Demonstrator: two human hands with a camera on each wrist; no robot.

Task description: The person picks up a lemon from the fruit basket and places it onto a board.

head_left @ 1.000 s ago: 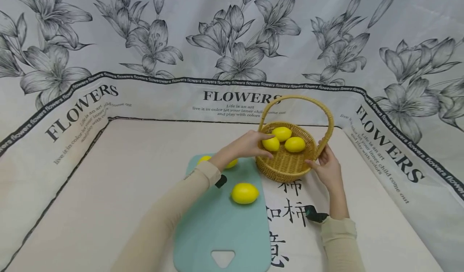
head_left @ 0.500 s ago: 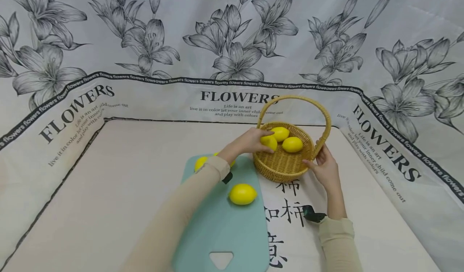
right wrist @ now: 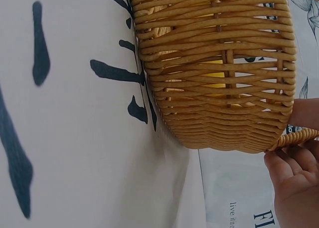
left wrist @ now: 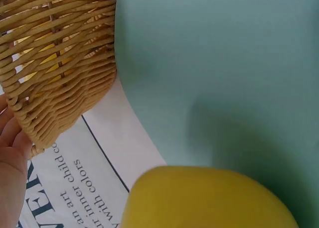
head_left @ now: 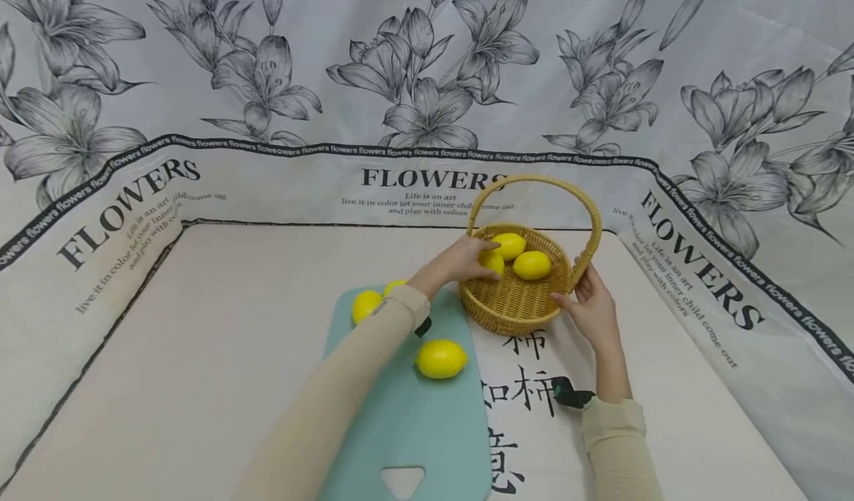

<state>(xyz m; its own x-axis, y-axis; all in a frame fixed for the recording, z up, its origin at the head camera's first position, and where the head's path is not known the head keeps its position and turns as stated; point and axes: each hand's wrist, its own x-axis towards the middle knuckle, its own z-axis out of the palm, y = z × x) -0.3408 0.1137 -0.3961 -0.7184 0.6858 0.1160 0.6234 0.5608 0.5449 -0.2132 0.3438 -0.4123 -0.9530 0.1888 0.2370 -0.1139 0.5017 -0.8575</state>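
In the head view my left hand (head_left: 462, 259) reaches over the near left rim of a round wicker basket (head_left: 510, 316). Its thumb and fingers hold a yellow lemon (head_left: 491, 263) inside. Two more lemons lie beside it, one behind (head_left: 510, 246) and one to the right (head_left: 532, 265). My right hand (head_left: 592, 307) grips the basket's right rim at the foot of the arched handle (head_left: 590, 245). The right wrist view shows the right hand's fingers (right wrist: 281, 168) at that handle foot, below the woven wall (right wrist: 214, 88).
A light green cutting board (head_left: 414, 419) lies left of the basket. It bears a front lemon (head_left: 441, 359), a left lemon (head_left: 367, 307) and a third lemon (head_left: 395, 286) partly behind the left sleeve. The cloth (head_left: 227, 338) carries black characters; a flower-printed backdrop (head_left: 427, 78) rises behind.
The whole head view has drifted slightly left. My left wrist has shifted right relative to the board, uncovering more of the left lemon. The right hand keeps its hold on the basket.
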